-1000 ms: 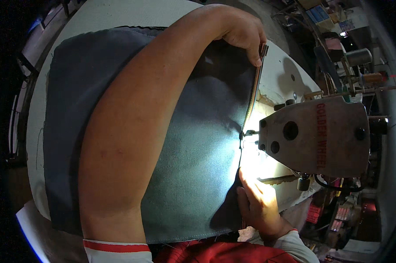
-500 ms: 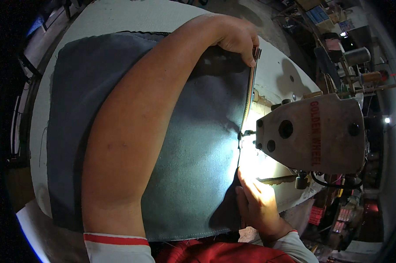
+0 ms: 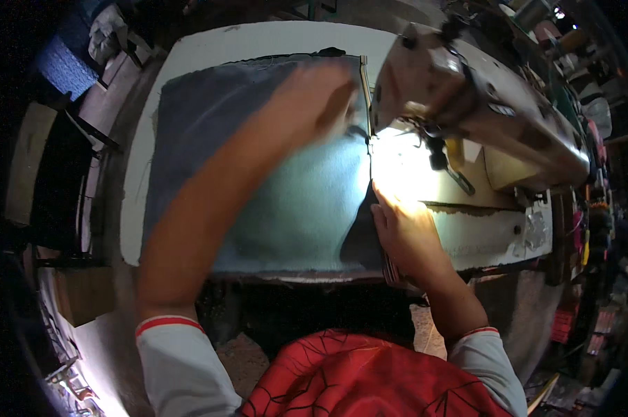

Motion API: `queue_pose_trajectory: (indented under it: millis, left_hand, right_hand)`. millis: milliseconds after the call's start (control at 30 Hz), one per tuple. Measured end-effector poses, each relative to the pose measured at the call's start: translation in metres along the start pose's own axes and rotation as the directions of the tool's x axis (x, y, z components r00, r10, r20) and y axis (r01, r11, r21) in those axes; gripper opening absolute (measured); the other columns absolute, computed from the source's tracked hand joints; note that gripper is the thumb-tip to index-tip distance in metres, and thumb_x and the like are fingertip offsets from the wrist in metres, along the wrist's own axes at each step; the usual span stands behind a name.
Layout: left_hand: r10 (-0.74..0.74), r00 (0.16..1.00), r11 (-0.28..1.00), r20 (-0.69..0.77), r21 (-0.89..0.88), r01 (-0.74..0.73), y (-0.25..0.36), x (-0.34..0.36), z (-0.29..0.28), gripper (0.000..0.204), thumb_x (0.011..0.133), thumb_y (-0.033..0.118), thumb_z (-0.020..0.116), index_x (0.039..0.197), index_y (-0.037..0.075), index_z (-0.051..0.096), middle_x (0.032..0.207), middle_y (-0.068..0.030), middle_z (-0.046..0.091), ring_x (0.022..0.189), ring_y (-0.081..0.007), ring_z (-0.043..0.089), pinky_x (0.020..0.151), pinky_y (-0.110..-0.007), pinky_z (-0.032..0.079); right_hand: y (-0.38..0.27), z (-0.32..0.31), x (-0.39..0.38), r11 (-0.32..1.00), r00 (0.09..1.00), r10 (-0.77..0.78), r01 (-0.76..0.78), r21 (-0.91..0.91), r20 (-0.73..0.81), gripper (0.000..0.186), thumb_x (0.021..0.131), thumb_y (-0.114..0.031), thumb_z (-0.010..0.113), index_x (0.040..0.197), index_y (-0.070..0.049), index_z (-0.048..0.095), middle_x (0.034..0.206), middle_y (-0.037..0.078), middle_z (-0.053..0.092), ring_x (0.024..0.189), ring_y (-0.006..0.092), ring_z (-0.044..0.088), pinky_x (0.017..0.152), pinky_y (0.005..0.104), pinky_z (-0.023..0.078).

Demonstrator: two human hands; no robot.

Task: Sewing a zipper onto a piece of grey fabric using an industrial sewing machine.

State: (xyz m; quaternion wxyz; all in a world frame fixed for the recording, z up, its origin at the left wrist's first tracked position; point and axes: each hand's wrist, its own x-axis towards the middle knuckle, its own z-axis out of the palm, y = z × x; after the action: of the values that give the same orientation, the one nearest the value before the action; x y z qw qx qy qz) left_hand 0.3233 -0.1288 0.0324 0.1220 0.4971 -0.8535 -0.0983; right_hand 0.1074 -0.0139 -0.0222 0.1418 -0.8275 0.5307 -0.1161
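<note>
A dark grey fabric panel (image 3: 279, 208) lies flat under the sewing machine head (image 3: 467, 90), with a zipper tape (image 3: 365, 76) along its right edge. My left hand (image 3: 321, 97), smeared by motion, is over the panel's upper right part, left of the zipper tape; its fingers do not show clearly. Below the lit needle area, my right hand (image 3: 411, 233) lies along the panel's right edge. Its fingers stretch forward and the thumb is apart, resting at the fabric. Striped tape (image 3: 390, 267) comes out from beneath this hand at the table's front edge.
The machine stands on a white table (image 3: 140, 174) with a rounded left end. A cardboard box (image 3: 85, 295) is at the lower left. Shelves with coloured items (image 3: 581, 236) line the right side. A bright lamp lights the needle area.
My left hand has let go of the zipper tape's far end and drawn back to its left. My right hand stays at the fabric edge. The view has shifted, showing more table and machine.
</note>
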Motion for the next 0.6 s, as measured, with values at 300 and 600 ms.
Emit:
queue_pose_trajectory:
  millis: [300, 600]
  left_hand:
    - [0.054, 0.993, 0.998, -0.101, 0.039, -0.05, 0.124, -0.177, 0.101, 0.073, 0.074, 0.035, 0.081, 0.135, 0.004, 0.055, 0.15, -0.0164, 0.042, 0.138, -0.0347, 0.039, 0.111, -0.057, 0.03]
    - [0.146, 0.968, 0.988, -0.204, 0.077, -0.132, 0.115, -0.167, 0.097, 0.052, 0.083, 0.035, 0.073, 0.128, 0.009, 0.063, 0.137, -0.0103, 0.057, 0.128, -0.0286, 0.049, 0.102, -0.047, 0.037]
  right_hand:
    - [-0.008, 0.001, -0.032, 0.995, 1.0, 0.008, -0.006, 0.096, -0.017, 0.028, 0.091, -0.011, 0.059, 0.117, 0.0, 0.059, 0.098, 0.026, 0.065, 0.09, 0.0441, 0.062, 0.078, 0.0505, 0.049]
    - [-0.004, 0.019, -0.081, 0.994, 0.965, -0.004, 0.033, 0.105, -0.263, 0.022, 0.088, -0.008, 0.059, 0.108, 0.0, 0.056, 0.087, 0.021, 0.064, 0.081, 0.0415, 0.064, 0.07, 0.0507, 0.051]
